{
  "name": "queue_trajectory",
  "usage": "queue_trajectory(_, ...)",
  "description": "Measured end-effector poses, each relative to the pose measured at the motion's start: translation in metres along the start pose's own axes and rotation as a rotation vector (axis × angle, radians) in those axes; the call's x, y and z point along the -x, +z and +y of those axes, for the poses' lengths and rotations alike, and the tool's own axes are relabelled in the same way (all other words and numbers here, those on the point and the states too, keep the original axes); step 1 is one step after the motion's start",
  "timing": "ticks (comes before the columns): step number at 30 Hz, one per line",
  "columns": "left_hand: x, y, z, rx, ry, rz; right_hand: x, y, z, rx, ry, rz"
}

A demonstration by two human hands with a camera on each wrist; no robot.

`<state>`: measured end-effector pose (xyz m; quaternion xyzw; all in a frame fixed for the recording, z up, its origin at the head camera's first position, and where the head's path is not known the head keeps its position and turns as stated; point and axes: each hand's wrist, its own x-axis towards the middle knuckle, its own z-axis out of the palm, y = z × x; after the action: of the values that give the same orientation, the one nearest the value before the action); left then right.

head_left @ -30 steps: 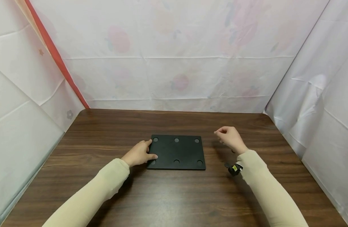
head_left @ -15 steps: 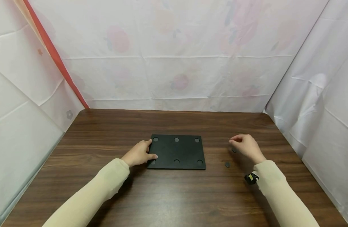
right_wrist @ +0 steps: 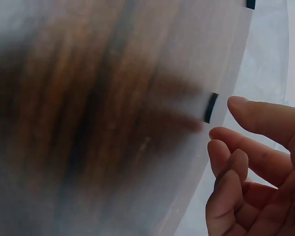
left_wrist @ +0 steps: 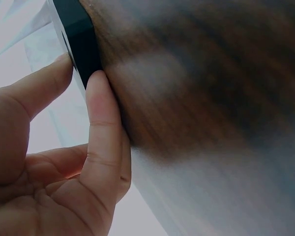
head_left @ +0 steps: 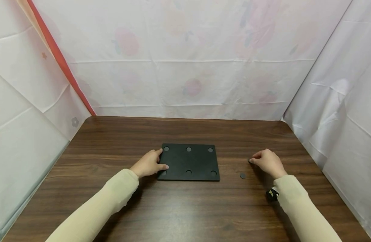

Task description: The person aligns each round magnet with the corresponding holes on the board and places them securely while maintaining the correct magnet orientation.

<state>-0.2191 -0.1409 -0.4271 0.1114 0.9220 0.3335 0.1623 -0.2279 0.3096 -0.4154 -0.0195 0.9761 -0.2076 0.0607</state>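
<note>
Head view: matte black rectangular board (head_left: 191,162) lies flat at centre of frame on the dark brown wood-grain table (head_left: 179,208); its face carries six round recesses (head_left: 189,172) in two rows of three, upper row greyer. Left hand (head_left: 146,164) is at the board's left edge, thumb over the lower left corner region. Right hand (head_left: 268,162), right of centre, has its fingertips at a small thin dark disc (head_left: 249,161), partly hidden; a second small dark round disc (head_left: 242,176) lies on the table just below and to the left of it. Left wrist view: thumb on the board's face, a finger against its thick side, upper left of frame; grip is a pinch on the board. Right wrist view: thumb and forefinger stand apart, one dark disc just beyond their tips, right of centre; grip reads as released. Another dark piece shows at the upper right.
</note>
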Motion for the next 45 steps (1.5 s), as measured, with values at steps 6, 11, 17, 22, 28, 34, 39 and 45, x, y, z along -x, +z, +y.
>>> queue_trajectory(6, -0.0010, -0.0010, 0.0016, 0.001, -0.008, -0.003, 0.0002, 0.0008, -0.0018, 0.004, 0.001, -0.006)
queue_trajectory(11, -0.0013, -0.0004, 0.0024, 0.003, -0.013, -0.004, -0.0004, 0.0016, -0.0031, 0.013, -0.002, 0.004)
queue_trajectory(17, -0.0021, 0.0005, 0.0025, 0.002, -0.019, 0.005, -0.0020, 0.0033, -0.0045, 0.032, -0.007, 0.004)
queue_trajectory(22, -0.0027, -0.0011, 0.0040, 0.003, -0.016, 0.011, -0.0046, 0.0009, -0.0054, 0.026, 0.015, 0.016)
queue_trajectory(28, -0.0038, -0.0024, 0.0051, -0.003, -0.022, 0.009, -0.0077, -0.0021, -0.0043, -0.002, 0.033, 0.016)
queue_trajectory(34, -0.0034, -0.0019, 0.0060, 0.003, -0.024, 0.006, -0.0074, -0.0045, 0.0003, -0.073, 0.028, -0.018)
queue_trajectory(39, -0.0021, -0.0004, 0.0040, 0.008, -0.031, 0.007, -0.0067, -0.0051, 0.0029, -0.169, 0.033, -0.079)
queue_trajectory(45, 0.0020, 0.0020, 0.0026, 0.018, -0.034, 0.008, -0.0066, -0.0012, 0.0013, -0.321, 0.039, -0.103)
